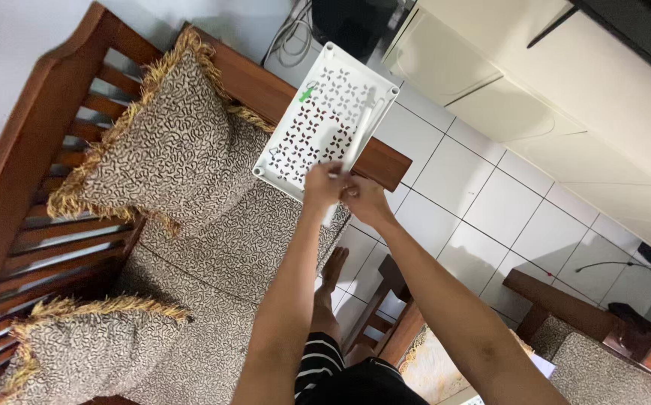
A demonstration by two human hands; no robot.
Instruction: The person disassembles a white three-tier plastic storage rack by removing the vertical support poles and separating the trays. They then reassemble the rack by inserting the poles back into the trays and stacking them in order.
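Two hands meet on a slim white tube lying across a white perforated tray, which rests on the sofa's wooden armrest. Tube and tray look like light, stiff, rather smooth plastic, best pinched near the tube's end. Left hand and right hand both close a narrow grip on the tube's near end. Patterned cushions lie left.
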